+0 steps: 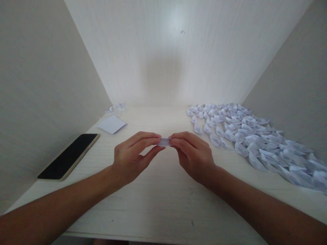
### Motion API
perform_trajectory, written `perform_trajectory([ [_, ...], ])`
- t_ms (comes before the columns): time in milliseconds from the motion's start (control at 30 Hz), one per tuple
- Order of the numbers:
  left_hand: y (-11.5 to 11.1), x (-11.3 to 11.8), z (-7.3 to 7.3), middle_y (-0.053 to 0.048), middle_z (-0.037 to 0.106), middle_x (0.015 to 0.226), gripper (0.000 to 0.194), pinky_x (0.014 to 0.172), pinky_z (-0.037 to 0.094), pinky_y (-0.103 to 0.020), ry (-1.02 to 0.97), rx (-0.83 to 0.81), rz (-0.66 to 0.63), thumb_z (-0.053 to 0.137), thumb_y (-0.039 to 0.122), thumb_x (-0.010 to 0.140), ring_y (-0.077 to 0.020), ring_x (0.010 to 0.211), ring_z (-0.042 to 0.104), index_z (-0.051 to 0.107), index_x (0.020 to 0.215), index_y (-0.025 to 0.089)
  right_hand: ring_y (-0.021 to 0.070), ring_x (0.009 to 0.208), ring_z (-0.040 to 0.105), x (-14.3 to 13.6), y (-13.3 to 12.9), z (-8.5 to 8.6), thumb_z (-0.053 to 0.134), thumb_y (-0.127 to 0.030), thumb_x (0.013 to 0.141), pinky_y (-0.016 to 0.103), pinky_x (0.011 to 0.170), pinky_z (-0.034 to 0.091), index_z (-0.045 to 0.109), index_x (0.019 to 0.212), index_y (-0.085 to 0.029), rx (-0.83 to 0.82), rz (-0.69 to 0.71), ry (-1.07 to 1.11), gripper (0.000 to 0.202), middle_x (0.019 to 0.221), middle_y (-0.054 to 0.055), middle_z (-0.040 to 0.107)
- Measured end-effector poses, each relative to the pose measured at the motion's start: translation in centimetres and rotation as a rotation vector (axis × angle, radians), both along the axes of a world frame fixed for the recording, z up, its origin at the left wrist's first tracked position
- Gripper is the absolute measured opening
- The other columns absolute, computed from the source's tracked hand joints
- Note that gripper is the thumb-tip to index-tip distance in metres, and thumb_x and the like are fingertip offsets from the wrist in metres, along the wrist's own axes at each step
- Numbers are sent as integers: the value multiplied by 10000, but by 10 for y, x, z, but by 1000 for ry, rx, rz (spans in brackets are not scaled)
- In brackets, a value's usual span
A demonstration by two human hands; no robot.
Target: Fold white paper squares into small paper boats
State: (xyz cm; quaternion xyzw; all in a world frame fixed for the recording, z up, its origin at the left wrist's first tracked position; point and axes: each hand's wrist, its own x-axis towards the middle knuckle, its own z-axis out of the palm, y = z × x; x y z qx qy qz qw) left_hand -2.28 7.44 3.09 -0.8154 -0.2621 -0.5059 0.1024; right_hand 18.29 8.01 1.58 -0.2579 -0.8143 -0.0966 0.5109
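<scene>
Between my two hands, above the middle of the table, is a small piece of folded white paper (164,142). My left hand (135,154) pinches its left end between thumb and fingertips. At the other end, the fingers of my right hand (192,153) are closed on the same paper. My fingertips cover both ends, so its full shape is hidden.
Many folded white paper pieces (240,132), like little boats, spread along the right side. A stack of white paper sheets (112,124) lies at the left, with paper scraps (118,108) behind it. A phone (70,156) rests by the left wall (51,85).
</scene>
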Motion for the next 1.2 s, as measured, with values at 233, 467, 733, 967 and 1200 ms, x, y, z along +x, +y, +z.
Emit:
perform_trajectory([
  [233, -4, 1, 0, -61, 782, 1018, 227, 819, 626, -267, -36, -126, -43, 795, 151, 848, -157, 921, 753, 689, 1045, 187, 172, 785, 665, 3, 0, 5, 605, -37, 920, 294, 670, 527, 658, 961, -158, 106, 10, -65, 138, 938, 88, 754],
  [467, -7, 3, -1, -44, 786, 1001, 219, 793, 630, -285, -146, -230, -151, 778, 107, 851, -155, 904, 752, 709, 1028, 216, 148, 853, 684, -1, -4, 1, 550, -19, 929, 272, 715, 556, 684, 1027, -212, -64, 42, -3, 254, 1017, 67, 736],
  [733, -9, 5, -1, -40, 791, 949, 139, 776, 620, -246, -171, -293, -140, 805, 119, 830, -135, 853, 750, 744, 934, 189, 142, 819, 695, 0, -6, 2, 545, -6, 920, 261, 696, 550, 689, 990, -204, -90, 57, -5, 255, 972, 62, 753],
  [967, -8, 6, 1, -46, 792, 926, 124, 756, 621, -235, -179, -308, -171, 800, 124, 836, -132, 828, 752, 752, 936, 179, 140, 787, 700, 5, -4, 5, 616, -26, 906, 280, 692, 523, 702, 1024, -205, -16, 101, -17, 231, 1002, 62, 787],
  [1200, -9, 5, 4, -22, 792, 899, 139, 710, 611, -191, -167, -242, -123, 815, 99, 812, -107, 774, 744, 776, 900, 199, 157, 814, 705, 6, -4, 8, 637, -64, 916, 300, 703, 497, 688, 1025, -222, 30, 15, -52, 199, 994, 53, 789],
])
